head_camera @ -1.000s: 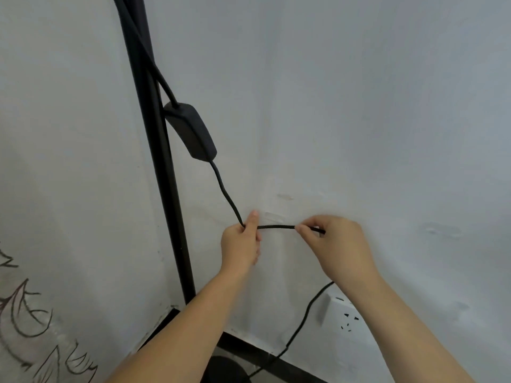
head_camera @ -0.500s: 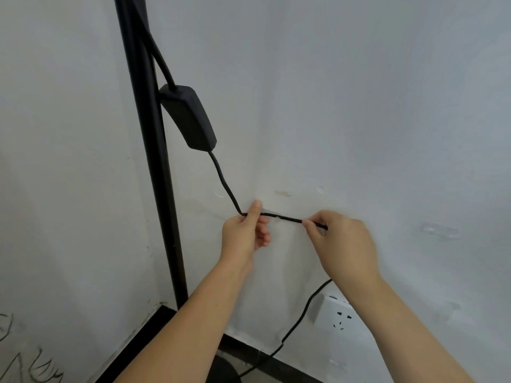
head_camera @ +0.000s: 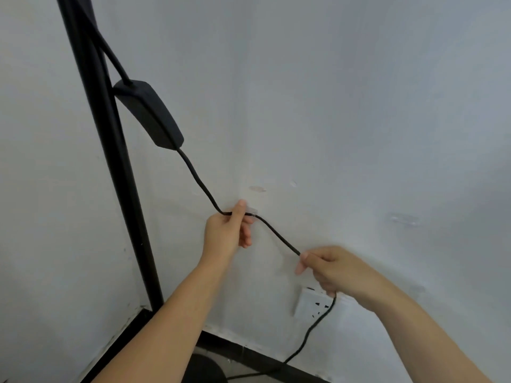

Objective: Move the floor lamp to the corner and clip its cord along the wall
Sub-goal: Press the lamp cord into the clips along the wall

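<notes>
With the lamp pole standing in the corner, the left hand pinches the cord at a clear wall clip while the right hand grips it lower, so seating it there and then carrying the slack toward the second clip looks next.

The lamp pole is plain matte black, and so are the cord and the oblong inline switch on it. Both walls are a plain pale grey-white, with a few faint scuffs near the corner. The clip on the right wall is clear. The wall socket is white. The baseboard is black, and the lamp base is black too.
</notes>
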A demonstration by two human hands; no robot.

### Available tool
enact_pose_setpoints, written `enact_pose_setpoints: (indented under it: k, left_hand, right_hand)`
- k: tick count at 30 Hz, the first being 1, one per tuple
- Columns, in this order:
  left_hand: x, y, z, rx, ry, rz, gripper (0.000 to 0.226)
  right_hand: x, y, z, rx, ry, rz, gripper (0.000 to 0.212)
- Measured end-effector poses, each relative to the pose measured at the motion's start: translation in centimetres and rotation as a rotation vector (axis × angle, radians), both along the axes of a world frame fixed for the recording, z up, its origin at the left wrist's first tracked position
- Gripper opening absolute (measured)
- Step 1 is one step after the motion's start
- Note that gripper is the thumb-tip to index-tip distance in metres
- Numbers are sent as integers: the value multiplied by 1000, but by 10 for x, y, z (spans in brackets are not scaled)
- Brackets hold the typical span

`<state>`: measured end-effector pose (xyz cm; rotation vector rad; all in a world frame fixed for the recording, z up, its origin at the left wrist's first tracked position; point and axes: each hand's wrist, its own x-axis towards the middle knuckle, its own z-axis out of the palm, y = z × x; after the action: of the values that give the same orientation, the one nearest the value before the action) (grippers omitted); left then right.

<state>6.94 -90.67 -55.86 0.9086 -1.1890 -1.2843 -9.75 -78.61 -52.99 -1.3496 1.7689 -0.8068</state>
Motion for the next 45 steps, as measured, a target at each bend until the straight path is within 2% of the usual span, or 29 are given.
enact_pose_setpoints:
  k: [3,7,14,22,28,32,34,38,41,43,45]
  left_hand:
    - [1,-2,-6,-16,69,15,41]
    - [4,-5,-8,33,210,21,42]
    - [8,-10,2,84,93,43,44]
    - [9,-6,10,9,3,20,43]
    - [4,3,2,-82,-57,48,35]
    - [3,7,4,5,-80,4,40]
    - [4,9,5,36,-93,-43,39]
    - [1,11,8,114,-42,-119,37]
    - [-2,10,9,158,47,-138,36]
    - [-5,11,6,168,96,-137,35]
    - [-8,13,3,176,150,-137,34]
  right_hand:
    - [-7,5,8,-173,105,-136,34]
    - [4,0,11,-279,153,-154,32]
    - [7,-3,22,-418,278,-243,32]
    - [-6,6,36,-480,337,-300,29]
    - [-25,18,51,-311,287,-232,22]
    - [-17,12,31,-207,508,-244,25]
    - [-11,7,18,-117,552,-203,30]
    - [-8,13,13,141,303,-29,34]
    - [-32,31,30,200,158,68,40]
    - [-52,48,47,197,161,77,36]
    - [-67,64,60,158,230,-9,34]
